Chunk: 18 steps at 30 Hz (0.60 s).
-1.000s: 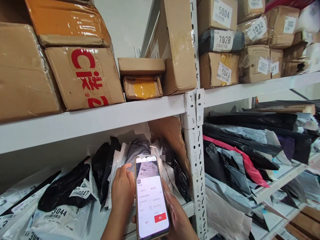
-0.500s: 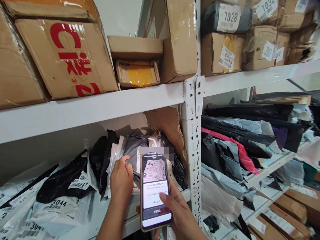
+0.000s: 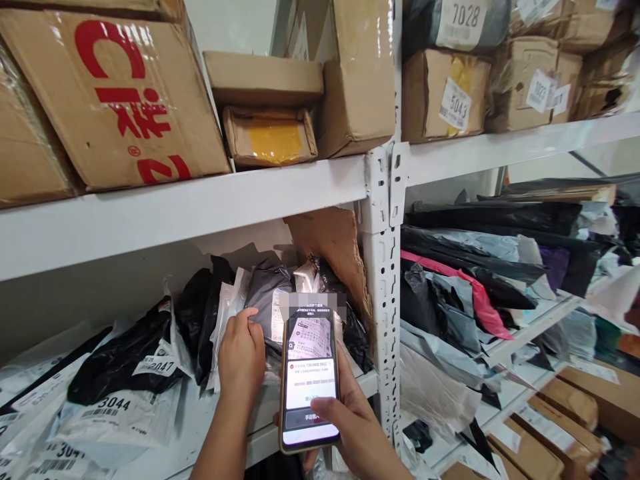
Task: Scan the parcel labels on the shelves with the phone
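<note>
A lit smartphone (image 3: pixel 311 373) is upright in my right hand (image 3: pixel 357 417), the thumb lying over the lower part of its screen. The screen shows a picture of a label, lines of digits and a red mark. Left of the phone, my left hand (image 3: pixel 243 353) is closed at the edge of a grey plastic parcel (image 3: pixel 267 283) with a white label. What its fingers grip is partly hidden. Behind the phone are shiny packages, and a blurred patch covers the phone's top.
Black and clear bagged parcels, one labelled 3047 (image 3: pixel 150 347), lie on the lower left shelf. Cardboard boxes (image 3: pixel 125 100) stand on the shelf beam (image 3: pixel 200 213) above. A white perforated post (image 3: pixel 383 267) divides the bays. Flat bags and boxes fill the right racks.
My right thumb has moved down and left on the screen, where a red mark now shows. The view has shifted slightly. My left hand stays beside the grey parcel.
</note>
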Available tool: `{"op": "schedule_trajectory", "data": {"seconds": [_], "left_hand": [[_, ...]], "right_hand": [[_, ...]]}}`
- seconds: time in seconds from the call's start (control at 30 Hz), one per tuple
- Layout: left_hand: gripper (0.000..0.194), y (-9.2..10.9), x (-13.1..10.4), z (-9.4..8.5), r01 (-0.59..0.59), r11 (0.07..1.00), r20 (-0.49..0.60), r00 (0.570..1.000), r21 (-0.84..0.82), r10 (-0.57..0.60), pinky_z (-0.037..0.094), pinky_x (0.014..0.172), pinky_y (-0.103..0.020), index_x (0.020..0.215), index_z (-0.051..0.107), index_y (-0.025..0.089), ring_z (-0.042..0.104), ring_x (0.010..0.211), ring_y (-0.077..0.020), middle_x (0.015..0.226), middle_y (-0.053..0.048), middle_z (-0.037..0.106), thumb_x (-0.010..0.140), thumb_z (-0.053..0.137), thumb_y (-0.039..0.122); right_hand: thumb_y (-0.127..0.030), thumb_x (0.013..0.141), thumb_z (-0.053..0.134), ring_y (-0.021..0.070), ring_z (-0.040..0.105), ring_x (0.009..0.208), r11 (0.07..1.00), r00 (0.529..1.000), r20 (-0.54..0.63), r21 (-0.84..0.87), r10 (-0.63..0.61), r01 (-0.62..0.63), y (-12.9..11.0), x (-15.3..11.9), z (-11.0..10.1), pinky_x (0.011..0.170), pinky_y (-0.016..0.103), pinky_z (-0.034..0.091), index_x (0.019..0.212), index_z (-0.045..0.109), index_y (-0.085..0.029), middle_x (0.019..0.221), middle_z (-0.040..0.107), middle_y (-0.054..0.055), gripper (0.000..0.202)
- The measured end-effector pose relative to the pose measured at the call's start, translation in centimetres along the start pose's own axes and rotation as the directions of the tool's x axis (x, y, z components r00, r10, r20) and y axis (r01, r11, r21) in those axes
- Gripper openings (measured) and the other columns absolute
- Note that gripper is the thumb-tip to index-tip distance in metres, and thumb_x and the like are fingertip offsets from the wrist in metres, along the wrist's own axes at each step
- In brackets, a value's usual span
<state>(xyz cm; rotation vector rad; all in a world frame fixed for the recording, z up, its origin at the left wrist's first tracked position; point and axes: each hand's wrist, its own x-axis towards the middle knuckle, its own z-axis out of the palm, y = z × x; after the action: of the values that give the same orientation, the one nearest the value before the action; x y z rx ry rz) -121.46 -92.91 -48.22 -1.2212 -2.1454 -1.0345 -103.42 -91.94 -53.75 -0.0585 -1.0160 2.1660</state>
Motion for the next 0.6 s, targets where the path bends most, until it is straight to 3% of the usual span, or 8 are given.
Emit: {"op": "schedule_trajectory", "data": {"seconds": [0.2,0.33,0.5,0.6], "left_hand": [[0.039,0.1,-0.1,0.0,0.003,1.0,-0.008,1.0,0.001,-0.003,0.048,0.084,-0.038,0.108,0.064,0.016,0.062,0.096,-0.0256,0.103,-0.012,0.068,0.089,0.031,0.022],[0.04,0.1,0.0,-0.1,0.005,1.0,0.007,1.0,0.011,-0.006,0.048,0.083,-0.038,0.11,0.064,0.014,0.062,0.095,-0.0264,0.105,-0.013,0.067,0.089,0.03,0.022],[0.039,0.1,0.0,-0.2,0.007,1.0,-0.005,1.0,0.01,-0.007,0.047,0.08,-0.037,0.109,0.064,0.015,0.062,0.092,-0.0255,0.104,-0.013,0.067,0.089,0.031,0.021],[0.038,0.0,-0.1,0.0,-0.003,1.0,-0.014,1.0,0.008,0.003,0.047,0.079,-0.037,0.108,0.064,0.015,0.062,0.091,-0.0253,0.104,-0.013,0.067,0.09,0.03,0.021]], "right_hand": [[-0.013,0.069,0.072,0.029,0.075,0.09,1.0,0.993,0.118,0.012,0.002,-0.003,-0.1,-0.4,-0.7,0.054,0.031,0.059,0.154,0.006,-0.036,0.125,0.069,0.007,0.11],[-0.019,0.074,0.074,0.0291,0.074,0.094,1.0,0.991,0.13,-0.004,-0.019,0.02,-0.2,-0.6,-0.9,0.056,0.031,0.059,0.154,0.005,-0.033,0.124,0.069,0.01,0.107],[-0.024,0.076,0.076,0.0307,0.074,0.098,0.999,0.996,0.088,-0.027,-0.032,0.034,-0.8,-1.5,-0.6,0.058,0.033,0.059,0.154,0.002,-0.031,0.12,0.072,0.011,0.108],[-0.03,0.074,0.08,0.0337,0.073,0.101,1.0,1.0,0.018,0.001,-0.009,0.009,-0.9,-2.9,-1.2,0.068,0.04,0.06,0.155,-0.003,-0.029,0.116,0.074,0.011,0.116]]}}
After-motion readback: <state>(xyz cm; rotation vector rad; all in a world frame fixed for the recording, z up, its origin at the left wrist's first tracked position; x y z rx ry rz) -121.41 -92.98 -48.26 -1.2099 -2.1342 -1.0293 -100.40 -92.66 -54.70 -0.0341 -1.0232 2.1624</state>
